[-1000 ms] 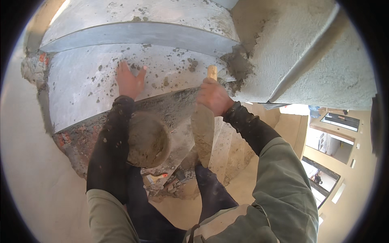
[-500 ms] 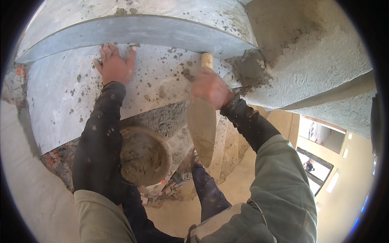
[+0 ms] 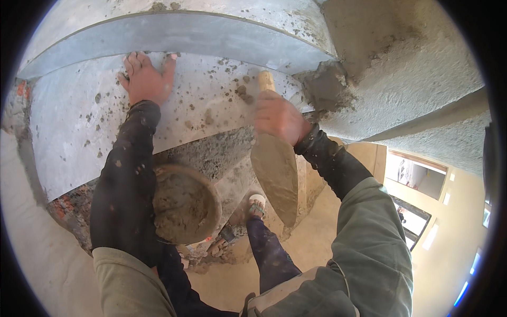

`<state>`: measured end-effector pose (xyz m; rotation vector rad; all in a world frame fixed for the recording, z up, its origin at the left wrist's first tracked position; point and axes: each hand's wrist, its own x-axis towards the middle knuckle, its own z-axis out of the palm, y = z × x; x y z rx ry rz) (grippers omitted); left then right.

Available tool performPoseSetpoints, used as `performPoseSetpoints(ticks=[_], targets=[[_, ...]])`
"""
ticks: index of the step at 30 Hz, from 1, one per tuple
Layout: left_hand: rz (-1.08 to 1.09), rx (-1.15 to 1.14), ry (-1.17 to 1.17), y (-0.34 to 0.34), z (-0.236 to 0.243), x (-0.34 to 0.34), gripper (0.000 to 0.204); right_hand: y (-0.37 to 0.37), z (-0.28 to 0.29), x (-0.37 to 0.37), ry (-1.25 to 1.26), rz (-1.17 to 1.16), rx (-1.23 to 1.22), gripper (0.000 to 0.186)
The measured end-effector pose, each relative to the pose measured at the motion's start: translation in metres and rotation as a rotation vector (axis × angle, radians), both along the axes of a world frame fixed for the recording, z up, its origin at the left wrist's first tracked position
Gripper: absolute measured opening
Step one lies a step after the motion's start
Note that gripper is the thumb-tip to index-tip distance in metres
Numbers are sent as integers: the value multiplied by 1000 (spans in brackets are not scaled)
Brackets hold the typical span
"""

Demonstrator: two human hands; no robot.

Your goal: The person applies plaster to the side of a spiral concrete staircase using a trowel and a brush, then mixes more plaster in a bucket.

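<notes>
My left hand [image 3: 147, 79] lies with spread fingers on a pale stone slab [image 3: 68, 127] spotted with mortar, its fingertips by the foot of the upright grey riser [image 3: 179, 36]. Wrapped round the wooden handle of a trowel [image 3: 277, 177], my right hand [image 3: 279, 117] is closed over the slab's front edge. The trowel's broad blade is coated in mortar and points down toward my legs, its tip slightly to the right. Below my left forearm, which covers part of its rim, a round pan [image 3: 215, 203] holds wet mortar [image 3: 182, 208].
A rough plastered wall [image 3: 406, 84] with a ledge rises on the right, a wet mortar patch [image 3: 327, 87] at the slab's corner. Bare brick and rubble [image 3: 71, 208] show under the slab's left end. My sandalled foot [image 3: 257, 203] stands below, on lower steps. Window openings [image 3: 417, 171] lie far right.
The trowel blade has swung, its tip moving right and slightly down, uncovering my foot. My right hand has shifted slightly right and lower. My left hand stays flat on the slab.
</notes>
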<state>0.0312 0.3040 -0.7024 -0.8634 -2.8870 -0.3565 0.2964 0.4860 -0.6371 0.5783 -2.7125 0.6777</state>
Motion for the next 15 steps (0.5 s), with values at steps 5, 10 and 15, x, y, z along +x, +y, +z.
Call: performPoseSetpoints(ticks=[5,10,15], targets=[[15,-20,19,1,-3,-5,100,-4,3,-5,33,12,-64,14],[29,-27,61,1,-7,-9,101,3,3,-8,-10,8,-5,14],[30,-38,65,2,-9,-13,103,9,-2,-11,-4,21,7,16]])
